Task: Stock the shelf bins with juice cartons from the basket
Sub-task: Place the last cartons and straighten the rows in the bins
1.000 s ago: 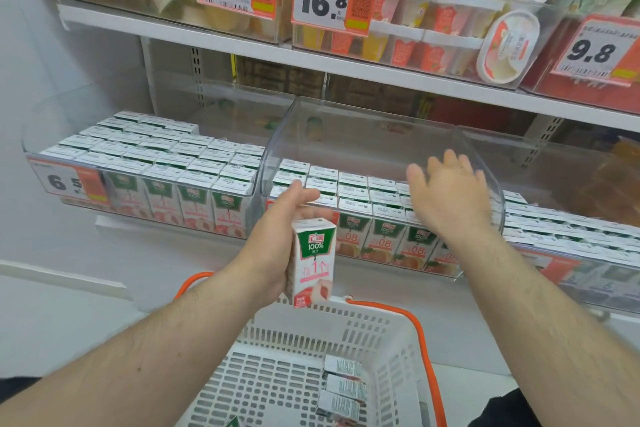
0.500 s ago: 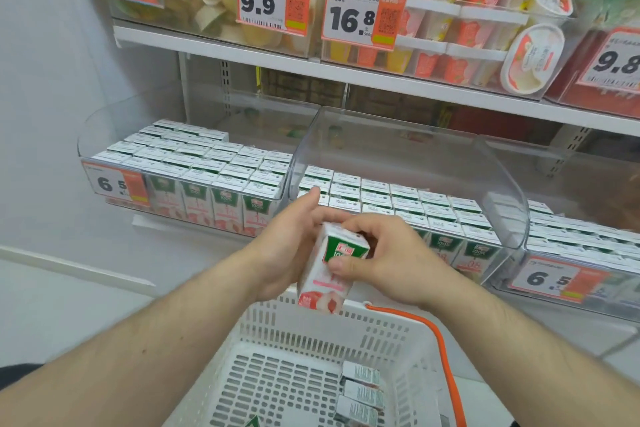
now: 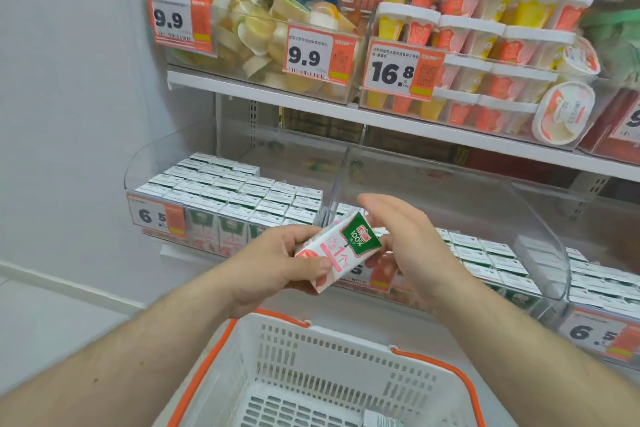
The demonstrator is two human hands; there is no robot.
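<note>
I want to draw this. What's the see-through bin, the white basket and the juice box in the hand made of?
Shelf bin: probably clear, glossy hard plastic; the cartons show through it.
Basket: looks like matte white moulded plastic with slots and an orange rim.
Juice carton: seems printed coated cardboard, with sharp folded edges.

Left hand [image 3: 277,260] gripping, right hand [image 3: 412,246] open-fingered

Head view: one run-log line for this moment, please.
left hand: grips juice carton, tilted | right hand: open beside carton | basket: below hands | middle bin: carton not yet placed
</note>
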